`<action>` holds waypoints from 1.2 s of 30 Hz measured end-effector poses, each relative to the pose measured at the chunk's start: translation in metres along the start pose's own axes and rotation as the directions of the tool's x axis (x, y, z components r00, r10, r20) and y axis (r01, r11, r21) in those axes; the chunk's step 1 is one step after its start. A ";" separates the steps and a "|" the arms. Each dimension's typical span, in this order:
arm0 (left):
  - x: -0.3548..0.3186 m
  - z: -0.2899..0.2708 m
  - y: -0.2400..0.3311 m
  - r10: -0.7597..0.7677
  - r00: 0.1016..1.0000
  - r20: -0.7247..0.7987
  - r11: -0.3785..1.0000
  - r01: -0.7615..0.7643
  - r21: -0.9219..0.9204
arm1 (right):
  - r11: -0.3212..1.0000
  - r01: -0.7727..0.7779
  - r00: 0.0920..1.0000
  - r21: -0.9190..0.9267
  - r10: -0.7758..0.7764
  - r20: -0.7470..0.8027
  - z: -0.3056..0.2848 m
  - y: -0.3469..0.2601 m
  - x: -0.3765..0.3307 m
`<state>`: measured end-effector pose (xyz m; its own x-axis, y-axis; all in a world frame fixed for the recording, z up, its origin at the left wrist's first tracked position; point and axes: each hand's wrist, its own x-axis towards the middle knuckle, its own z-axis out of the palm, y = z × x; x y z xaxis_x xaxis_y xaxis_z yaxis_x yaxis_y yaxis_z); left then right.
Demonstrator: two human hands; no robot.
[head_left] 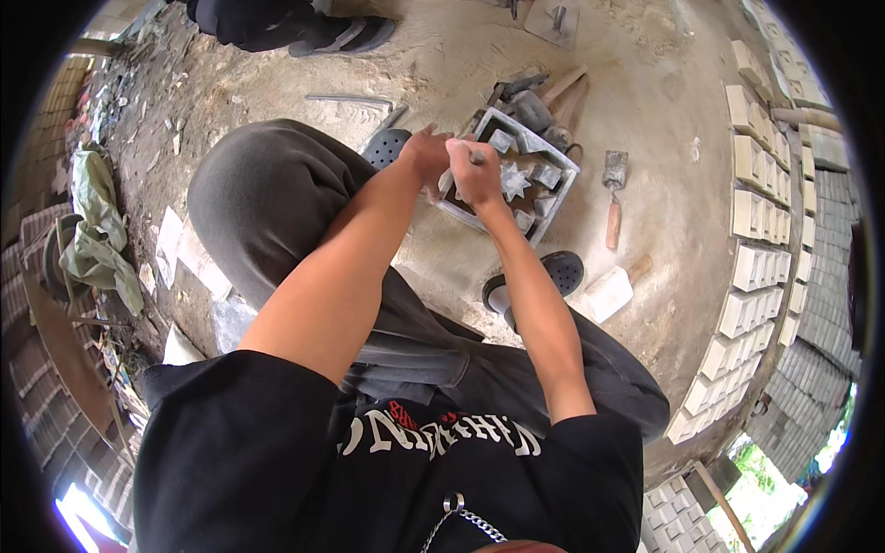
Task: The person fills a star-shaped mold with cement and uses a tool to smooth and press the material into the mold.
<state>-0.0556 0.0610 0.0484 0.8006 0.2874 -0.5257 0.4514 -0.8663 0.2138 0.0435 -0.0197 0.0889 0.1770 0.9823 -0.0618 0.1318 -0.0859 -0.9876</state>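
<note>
A square grey mould (553, 217) lies on the floor between my feet. Inside it are a star-shaped piece (515, 182) and several grey blocks (547, 175) set around the walls. My right hand (475, 173) is closed round a tool handle (477, 158), whose round end shows above the fist; its lower part is hidden under the hand. At the mould's left side, my left hand (426, 157) is bent against the edge, thumb and fingers on it. Some of its fingertips are hidden beside the right hand.
A trowel with a wooden handle (614, 207) lies right of the mould; a white-bladed scraper (610, 293) is nearer. Dark tools and a wooden piece (564, 85) lie beyond the mould. Rows of pale hollow blocks (756, 290) line the right side. Another person's sandalled foot (364, 35) is far left.
</note>
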 end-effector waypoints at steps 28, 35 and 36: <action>0.005 0.005 0.010 0.020 1.000 -0.016 0.998 -0.019 0.065 | 0.937 0.088 0.991 0.338 -0.047 -0.127 -0.028 0.038 -0.023; 0.005 -0.011 0.004 0.019 0.998 -0.055 0.998 -0.016 0.068 | 0.975 0.194 0.971 0.109 -0.175 -0.162 -0.023 0.051 -0.023; 0.004 -0.005 0.005 0.019 0.999 -0.050 0.998 -0.016 0.064 | 0.989 0.046 0.995 0.140 -0.032 -0.099 -0.024 0.043 -0.021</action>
<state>-0.0481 0.0602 0.0508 0.8278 0.2913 -0.4794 0.4129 -0.8949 0.1692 0.0685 -0.0482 0.0509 0.2686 0.9631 -0.0152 0.0016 -0.0162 -0.9999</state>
